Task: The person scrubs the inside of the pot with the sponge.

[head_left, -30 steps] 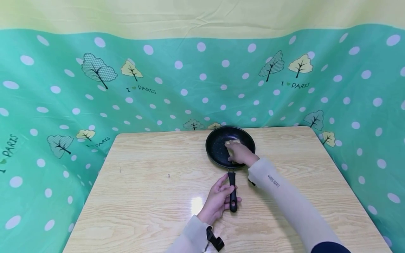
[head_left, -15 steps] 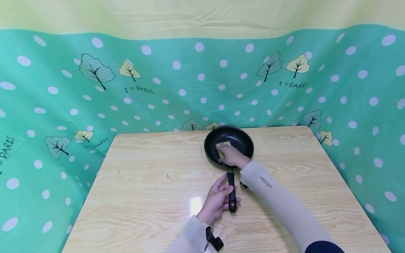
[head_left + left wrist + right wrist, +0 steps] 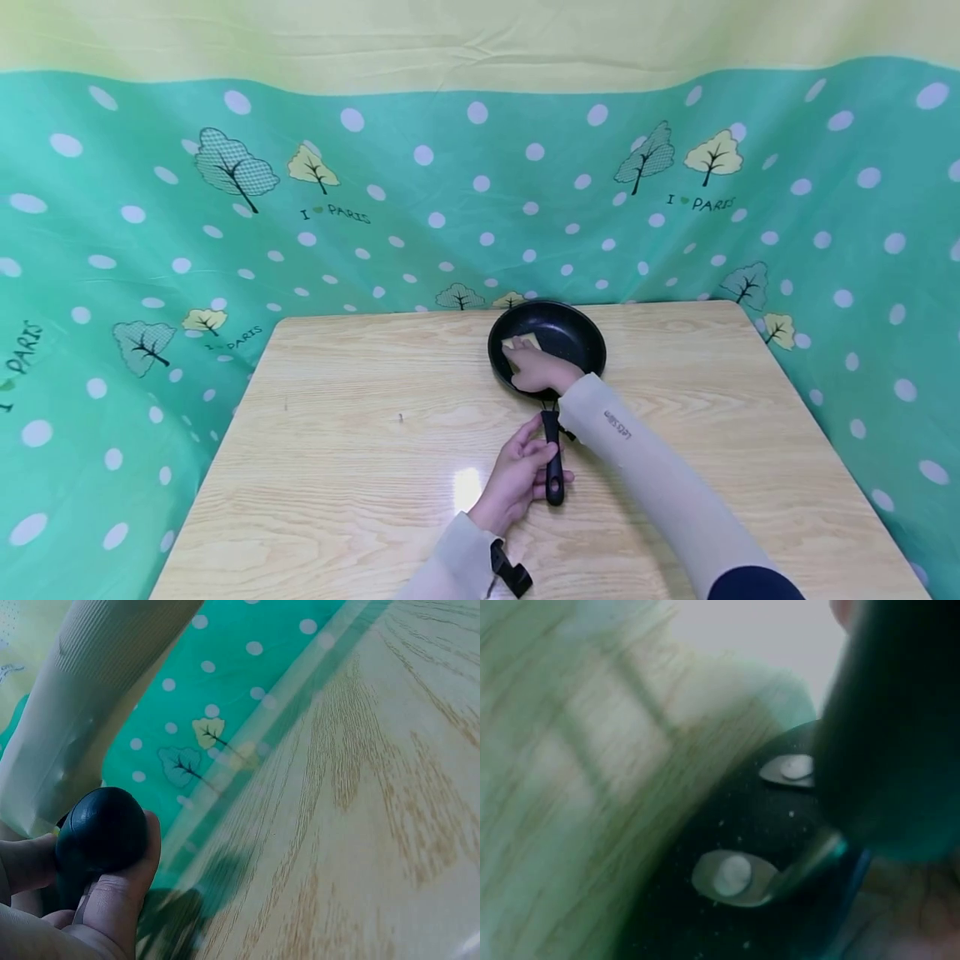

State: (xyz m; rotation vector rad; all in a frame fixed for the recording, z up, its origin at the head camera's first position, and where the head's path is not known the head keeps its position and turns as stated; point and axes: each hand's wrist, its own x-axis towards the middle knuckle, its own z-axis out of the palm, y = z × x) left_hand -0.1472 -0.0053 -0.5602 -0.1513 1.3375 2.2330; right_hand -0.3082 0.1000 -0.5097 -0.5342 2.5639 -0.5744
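Observation:
A black frying pan (image 3: 573, 337) lies near the table's back edge, its handle (image 3: 554, 475) pointing toward me. My left hand (image 3: 516, 477) holds that handle, thumb on top and fingers beneath. Up close in the left wrist view, the rounded handle end (image 3: 105, 829) sits between the thumb and fingers of the left hand (image 3: 112, 907). Inside the pan on its left side, my right hand (image 3: 542, 371) grips a flat yellowish sponge (image 3: 529, 339) against the pan's surface; the hand covers most of it. Pale metal rivets (image 3: 733, 875) on the speckled pan show in the right wrist view.
The light wood-grain table (image 3: 360, 475) spreads to both sides of the pan. A green dotted curtain (image 3: 405, 250) with printed trees hangs behind the table and along its left and right sides. A black strap (image 3: 512, 571) circles the left wrist.
My right hand has slid leftward across the inside of the pan with the sponge. The left hand keeps its hold on the handle, and the pan stays in about the same place.

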